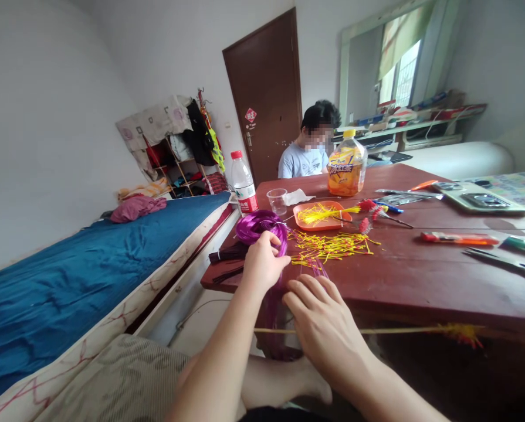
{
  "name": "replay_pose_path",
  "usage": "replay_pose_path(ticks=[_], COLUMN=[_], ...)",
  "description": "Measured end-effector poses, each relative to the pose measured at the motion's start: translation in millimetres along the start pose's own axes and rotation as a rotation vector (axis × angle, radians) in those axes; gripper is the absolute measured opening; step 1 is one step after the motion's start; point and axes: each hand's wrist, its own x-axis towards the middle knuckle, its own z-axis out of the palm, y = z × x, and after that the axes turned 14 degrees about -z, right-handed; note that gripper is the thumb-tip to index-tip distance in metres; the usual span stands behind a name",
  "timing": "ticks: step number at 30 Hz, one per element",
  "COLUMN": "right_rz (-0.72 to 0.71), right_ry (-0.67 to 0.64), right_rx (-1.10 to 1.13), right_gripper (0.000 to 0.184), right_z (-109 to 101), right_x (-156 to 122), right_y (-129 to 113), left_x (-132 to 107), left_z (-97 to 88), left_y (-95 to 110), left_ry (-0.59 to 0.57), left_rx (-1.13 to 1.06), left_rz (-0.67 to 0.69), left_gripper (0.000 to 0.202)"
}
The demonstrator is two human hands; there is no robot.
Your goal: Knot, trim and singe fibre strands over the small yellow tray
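A coiled hank of shiny purple thread (256,225) lies at the table's near left corner, and its strands hang over the edge toward my lap. My left hand (266,262) is closed on part of this thread, thumb and fingers pinched together. Beside it at the edge, my right hand (321,310) is curled palm down, with its fingertips' undersides hidden. Fine purple strands (319,268) show just beyond those fingers. A thin stick (398,330) with a yellow-red tuft passes behind my right hand; whether the hand grips it is unclear. Many yellow red-tipped stems (332,246) lie just past both hands.
An orange tray (304,224) holds more yellow stems. Behind it stand a water bottle (243,184), a clear cup (277,201) and a tea bottle (347,164). Rightward lie a red cutter (460,238), scissors (504,261) and a scale (482,196). Another person (306,152) sits across.
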Motion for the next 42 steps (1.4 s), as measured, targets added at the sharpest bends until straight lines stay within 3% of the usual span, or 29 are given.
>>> replay_pose_path(ticks=[3,5,9,12,19,23,33,38,42], right_rz=[-0.008,0.005,0.125,0.189,0.141,0.134,0.103,0.128,0.117], right_ry=[0.137,0.124,-0.337,-0.511,-0.506,-0.47,-0.425,-0.417,-0.401], right_rx=[0.034,0.089,0.021,-0.051,-0.056,-0.03,0.135,0.134,0.16], right_gripper=[0.026,0.03,0.042,0.046,0.042,0.037,0.039,0.037,0.036], right_z=[7,16,38,47,37,35,40,42,40], right_x=[-22,-39,-56,-53,-58,-61,-69,-70,-70], right_y=[-15,-28,-45,-48,-51,-50,-39,-41,-39], left_x=[5,7,7,5,-11,-17,-43,-55,-54], left_z=[-4.5,-5.8,-4.0,-1.8,9.8,9.4,-18.2,-18.5,-14.5], left_y=[-6,-7,-5,-4,-1,-3,-31,-59,-81], left_ry=[-0.096,-0.137,-0.125,-0.062,0.134,0.145,0.026,-0.272,-0.419], left_rx=[-0.044,-0.052,-0.024,0.024,0.197,0.291,0.364,0.505,0.582], left_rz=[0.015,0.025,0.051,0.085,0.166,0.213,0.45,0.536,0.434], left_gripper=[0.026,0.026,0.027,0.027,0.027,0.025,0.015,0.025,0.018])
